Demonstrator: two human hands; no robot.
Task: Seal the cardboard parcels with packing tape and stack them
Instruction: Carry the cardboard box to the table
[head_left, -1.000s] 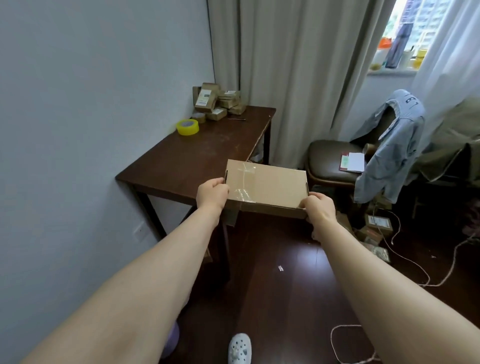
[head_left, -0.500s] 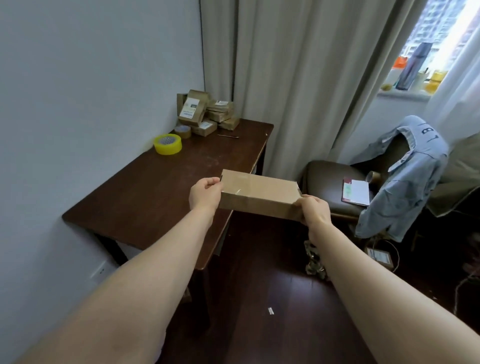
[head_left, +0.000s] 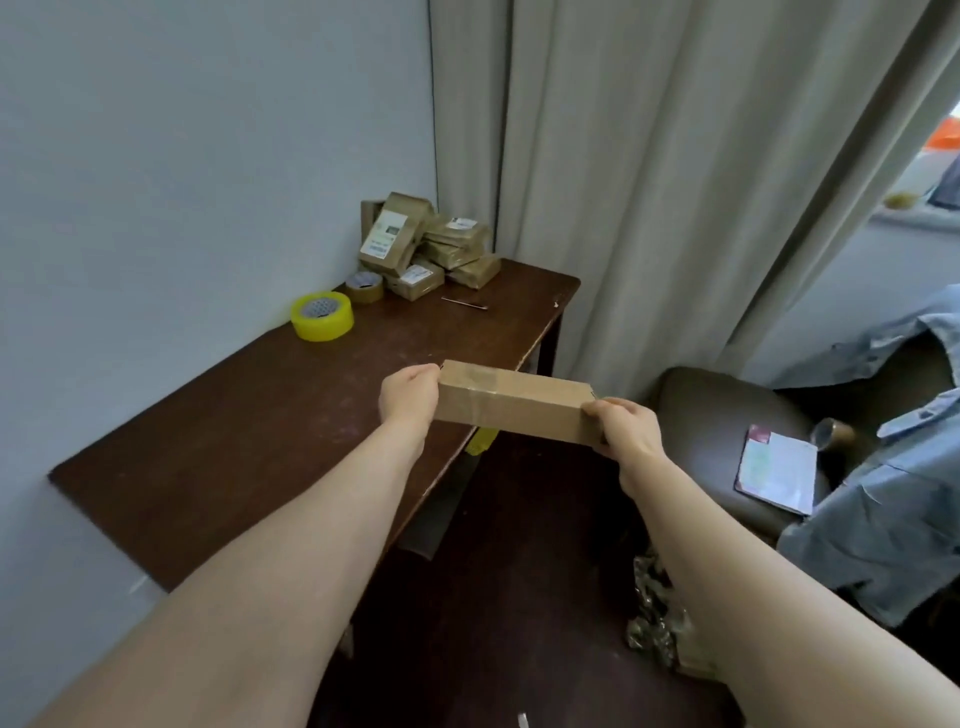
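I hold a flat brown cardboard parcel in the air above the right edge of the dark wooden table. Clear tape crosses its top near the left end. My left hand grips the parcel's left end and my right hand grips its right end. A yellow-rimmed roll of packing tape lies near the wall, with a smaller brown roll behind it. A pile of small taped parcels sits in the table's far corner.
A thin dark stick-like object lies on the table near the pile. A brown chair at right carries a paper packet and a blue shirt. Grey curtains hang behind. Crumpled wrapping lies on the dark floor.
The view has drawn closer to the table. The parcel, held in both hands, has moved forward over the table's right edge and now shows more of its near side than its top.
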